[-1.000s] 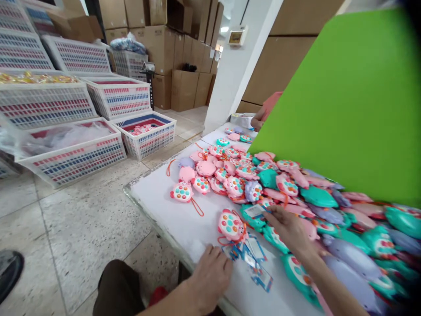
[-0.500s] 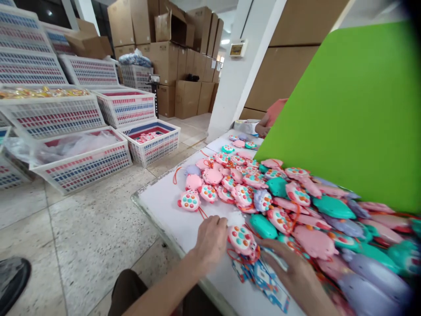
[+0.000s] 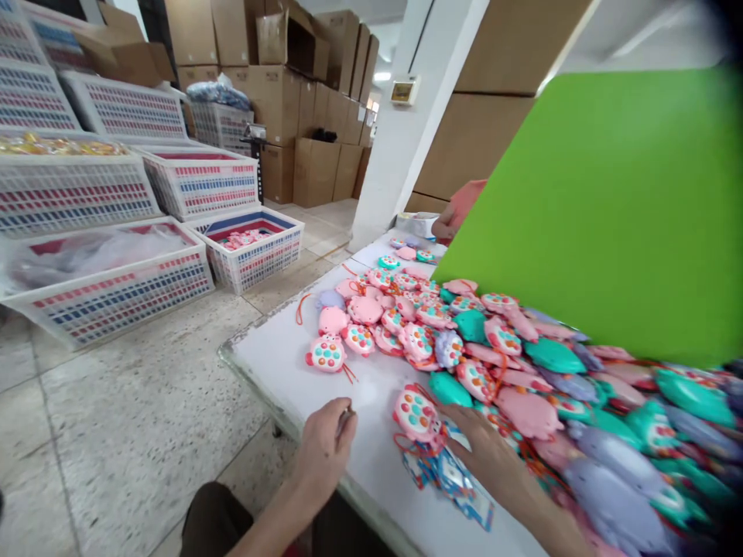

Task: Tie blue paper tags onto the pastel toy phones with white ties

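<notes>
A flat green board (image 3: 597,209) filled the right side of the view, standing over the far edge of the toy heap. Stacked cardboard boxes (image 3: 302,77) rose at the far end of the room. White plastic crates (image 3: 116,286) sat on the floor to the left, and the one furthest right (image 3: 255,247) had pink toys inside.

The white surface (image 3: 272,360) ran from near left to far right. It carried a heap of pink, teal and lilac button toys (image 3: 522,363) that was thickest on the right. At the far end, a co-worker's pink sleeve (image 3: 464,203) showed beside the board.

The left hand (image 3: 323,449) rested on the near edge of the surface, well apart from the heap. Its fingers (image 3: 342,422) were curled together, with the thumb pressed to the forefinger on a small greyish piece (image 3: 347,415) too small to identify.

The right hand (image 3: 491,456) lay palm down with its fingers spread loosely, resting on the near fringe of the heap. Just to its left lay a single pink button toy (image 3: 413,412), face up with an orange cord. That toy rested partly on a few printed blue tags (image 3: 456,483) fanned out on the surface near the person.
</notes>
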Motion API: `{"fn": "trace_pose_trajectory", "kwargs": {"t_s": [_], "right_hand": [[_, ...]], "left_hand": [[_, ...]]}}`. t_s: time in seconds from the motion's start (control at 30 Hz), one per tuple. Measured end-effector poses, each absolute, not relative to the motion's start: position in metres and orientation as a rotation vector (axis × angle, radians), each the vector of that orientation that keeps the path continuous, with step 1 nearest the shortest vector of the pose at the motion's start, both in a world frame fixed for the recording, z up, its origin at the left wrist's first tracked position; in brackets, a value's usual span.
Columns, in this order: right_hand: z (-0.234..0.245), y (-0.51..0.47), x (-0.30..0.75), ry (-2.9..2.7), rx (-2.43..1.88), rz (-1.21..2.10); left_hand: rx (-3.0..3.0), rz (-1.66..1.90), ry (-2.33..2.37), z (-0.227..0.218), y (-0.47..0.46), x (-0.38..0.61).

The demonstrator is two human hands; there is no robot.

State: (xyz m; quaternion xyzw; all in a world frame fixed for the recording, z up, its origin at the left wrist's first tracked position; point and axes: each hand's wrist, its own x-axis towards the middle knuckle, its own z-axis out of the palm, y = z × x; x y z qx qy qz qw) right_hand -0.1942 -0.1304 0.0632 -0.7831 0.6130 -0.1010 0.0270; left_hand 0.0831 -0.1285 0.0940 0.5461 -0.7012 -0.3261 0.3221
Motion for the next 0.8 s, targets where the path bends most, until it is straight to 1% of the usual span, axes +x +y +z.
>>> {"fn": "trace_pose_trajectory", "kwargs": {"t_s": [0.1, 0.3, 0.43, 0.57, 0.8], "right_hand": [[0.065, -0.129, -0.199, 1.904, -2.458, -0.342], [0.061, -0.137, -0.194, 1.995, -2.332, -0.315], [0.061, -0.147, -0.192, 1.988, -2.282, -0.367], [0.072, -0.152, -0.192, 1.941, -2.237, -0.485], [0.092, -0.158, -0.184, 1.850, -2.088, -0.791]], "left_hand": [[1.433, -0.999, -1.753, 0.086, -0.128, 0.088], [1.489, -0.936, -1.802, 0.064, -0.139, 0.081], [1.504, -0.913, -1.835, 0.061, -0.140, 0.079], [1.531, -0.891, -1.866, 0.064, -0.139, 0.077], [1.535, -0.866, -1.922, 0.072, -0.140, 0.072]]}}
